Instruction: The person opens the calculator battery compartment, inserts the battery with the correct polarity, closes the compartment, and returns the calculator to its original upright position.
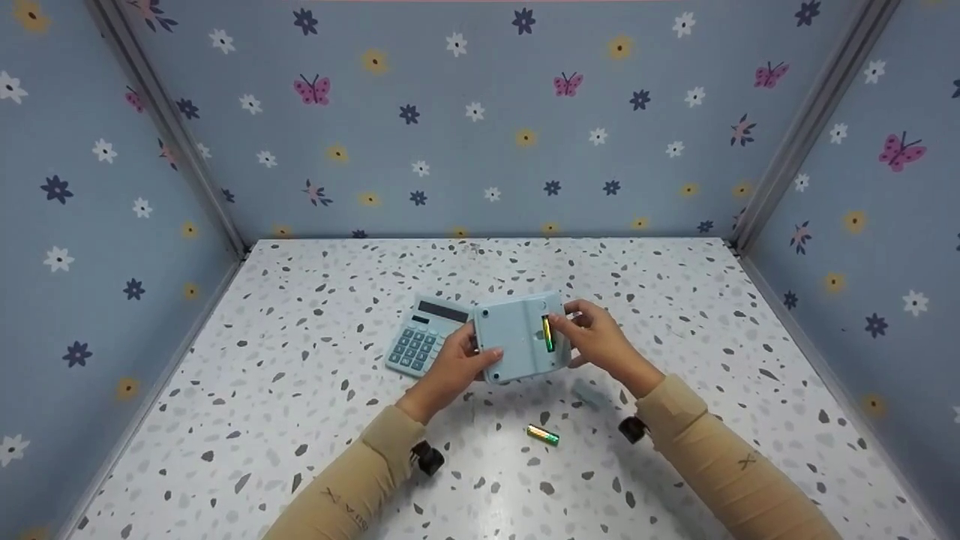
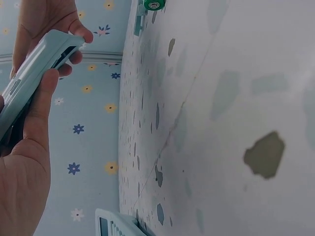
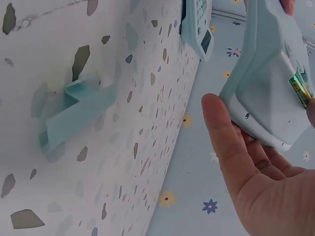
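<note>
Light-blue calculator: was gripped, back upward, between left hand and right hand. Battery: was seen in its back, at right thumb. Loose battery: was laid on counter, on hands' near side. Cover piece: was laid below right hand. Second calculator: was laid keys-up beside left hand.

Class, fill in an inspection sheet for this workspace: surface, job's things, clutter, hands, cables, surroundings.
Surface: white speckled tabletop.
Job's things: pale blue device, held back-up; one green-gold battery in its open compartment, full seating unclear; loose battery and small pale blue cover lying on the tabletop.
Clutter: one calculator, keys up, partly hidden by the left hand.
Hands: left hand grips the device's left side; right hand holds its right side, thumb at the battery.
Cables: nothing seen.
Surroundings: blue patterned panels, metal corner posts.
</note>
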Available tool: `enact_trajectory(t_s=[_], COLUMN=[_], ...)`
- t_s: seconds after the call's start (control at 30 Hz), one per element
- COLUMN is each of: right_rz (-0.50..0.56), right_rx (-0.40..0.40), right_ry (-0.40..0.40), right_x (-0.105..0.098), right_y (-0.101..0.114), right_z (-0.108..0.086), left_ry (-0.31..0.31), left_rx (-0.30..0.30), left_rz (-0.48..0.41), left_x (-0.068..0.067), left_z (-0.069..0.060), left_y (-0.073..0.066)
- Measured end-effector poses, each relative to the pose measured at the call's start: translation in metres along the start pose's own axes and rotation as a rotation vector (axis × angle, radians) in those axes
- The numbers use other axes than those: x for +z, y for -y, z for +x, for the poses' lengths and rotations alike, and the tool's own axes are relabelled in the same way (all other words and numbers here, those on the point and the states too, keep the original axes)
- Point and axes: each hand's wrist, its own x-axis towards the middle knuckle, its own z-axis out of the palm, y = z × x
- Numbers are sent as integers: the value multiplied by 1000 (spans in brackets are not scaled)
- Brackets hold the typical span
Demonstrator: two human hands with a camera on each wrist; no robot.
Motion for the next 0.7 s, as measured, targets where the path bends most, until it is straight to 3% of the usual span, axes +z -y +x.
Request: enact_trajectory(t_s=[0.13,0.37,0.7], right_rz=[14,-37,-66], right_rx=[9,-45,-23], right_ry=[10,5,-33], right_x=[-2,-7,-12], right_y=[-3,-6,-13], right_z=[0,-5,-11], left_ry=[0,2,-13], left_rx=[4,12,12], left_rz=[5,-3,-10], left_x=[-1,-3,-4], left_z=[0,1,0], left_y=[-2,-1,1])
